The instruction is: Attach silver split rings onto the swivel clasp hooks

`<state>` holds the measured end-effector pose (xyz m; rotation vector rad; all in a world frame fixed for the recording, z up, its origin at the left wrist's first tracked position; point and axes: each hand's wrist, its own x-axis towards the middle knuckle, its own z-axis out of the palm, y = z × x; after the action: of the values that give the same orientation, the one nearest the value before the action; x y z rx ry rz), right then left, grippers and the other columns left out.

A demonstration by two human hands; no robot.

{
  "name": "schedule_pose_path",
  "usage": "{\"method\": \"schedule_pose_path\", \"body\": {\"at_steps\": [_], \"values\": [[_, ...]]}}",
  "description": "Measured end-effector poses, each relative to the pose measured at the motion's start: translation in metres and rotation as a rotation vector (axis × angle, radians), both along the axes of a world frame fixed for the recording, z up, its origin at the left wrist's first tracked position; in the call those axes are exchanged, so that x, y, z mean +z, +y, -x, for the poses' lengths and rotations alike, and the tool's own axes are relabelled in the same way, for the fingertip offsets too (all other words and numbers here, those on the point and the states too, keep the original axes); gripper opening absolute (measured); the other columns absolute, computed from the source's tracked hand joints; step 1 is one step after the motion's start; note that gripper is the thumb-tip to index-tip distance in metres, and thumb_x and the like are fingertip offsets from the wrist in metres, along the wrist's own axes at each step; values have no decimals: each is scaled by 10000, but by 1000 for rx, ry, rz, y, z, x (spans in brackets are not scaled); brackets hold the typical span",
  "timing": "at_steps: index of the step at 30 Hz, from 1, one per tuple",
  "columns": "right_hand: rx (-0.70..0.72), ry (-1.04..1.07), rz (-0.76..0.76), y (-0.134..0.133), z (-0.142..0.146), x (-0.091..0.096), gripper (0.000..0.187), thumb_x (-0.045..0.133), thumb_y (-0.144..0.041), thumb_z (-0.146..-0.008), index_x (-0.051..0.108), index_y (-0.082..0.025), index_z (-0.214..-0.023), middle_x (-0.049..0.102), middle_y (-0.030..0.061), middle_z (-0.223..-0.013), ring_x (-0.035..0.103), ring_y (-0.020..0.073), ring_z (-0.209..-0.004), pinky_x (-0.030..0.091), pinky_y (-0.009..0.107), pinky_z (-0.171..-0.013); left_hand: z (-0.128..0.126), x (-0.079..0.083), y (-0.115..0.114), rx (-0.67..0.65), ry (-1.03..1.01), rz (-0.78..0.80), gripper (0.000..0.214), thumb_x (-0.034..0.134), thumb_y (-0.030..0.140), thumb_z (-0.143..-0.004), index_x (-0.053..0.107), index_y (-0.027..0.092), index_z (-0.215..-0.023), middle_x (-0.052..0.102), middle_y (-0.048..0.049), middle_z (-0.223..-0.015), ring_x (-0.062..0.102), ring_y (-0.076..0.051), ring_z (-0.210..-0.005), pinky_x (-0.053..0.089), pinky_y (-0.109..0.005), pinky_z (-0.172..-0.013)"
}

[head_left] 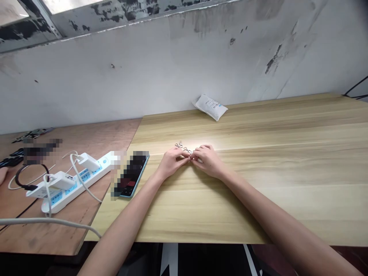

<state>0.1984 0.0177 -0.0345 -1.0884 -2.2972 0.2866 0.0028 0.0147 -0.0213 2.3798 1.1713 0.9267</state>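
Note:
Both hands meet over the light wooden table, fingertips nearly touching. My left hand (171, 161) is closed, with thumb and finger pinched at the edge of some small silvery metal clasps (187, 150). From the other side my right hand (209, 160) pinches at the same shiny pieces, its fingers curled. Which piece each hand grips is partly hidden by the fingertips. Just beyond my left fingers lies another small metal clasp (178, 145), loose on the tabletop. The pieces are too small to tell their exact kind.
Left of my left forearm lies a phone (135, 174). A white power strip (77, 188) with plugged chargers and cables rests on the reddish board (69, 241). A white packet (211, 107) lies by the wall. Skin of another person (2, 174) shows at the left edge.

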Motion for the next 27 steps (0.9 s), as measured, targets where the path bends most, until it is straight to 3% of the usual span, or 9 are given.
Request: {"method": "schedule_pose_path", "body": {"at_steps": [4,8,19,27], "values": [[0,-84,-53,-1,-4,3,90,611,-239,-880,698,-223,-863,677,19,-831,553,191,-850,315,379,-932,2,1,2,24,15,-4,62,683,252,-847,724,215,-819,735,-13,-825,643,-181,-826,509,-323,-761],[-8,-172,-108,-1,-9,7,117,635,-250,-869,701,-220,-778,663,30,-814,546,202,-862,312,393,-945,6,0,4,51,2,-4,52,676,212,-848,728,212,-856,742,-17,-855,644,-183,-850,498,-322,-778],[-53,-92,-58,0,-9,6,83,567,-186,-898,633,-205,-851,698,37,-911,579,207,-919,334,381,-941,6,-2,5,66,6,-31,87,653,176,-849,731,213,-862,739,-25,-866,637,-193,-862,502,-340,-791],[1,-46,20,1,-9,5,105,567,-197,-912,664,-207,-871,691,2,-727,596,167,-742,331,386,-971,7,-5,6,50,36,-4,82,679,267,-848,720,210,-806,719,-21,-805,622,-186,-822,498,-323,-750]]}}
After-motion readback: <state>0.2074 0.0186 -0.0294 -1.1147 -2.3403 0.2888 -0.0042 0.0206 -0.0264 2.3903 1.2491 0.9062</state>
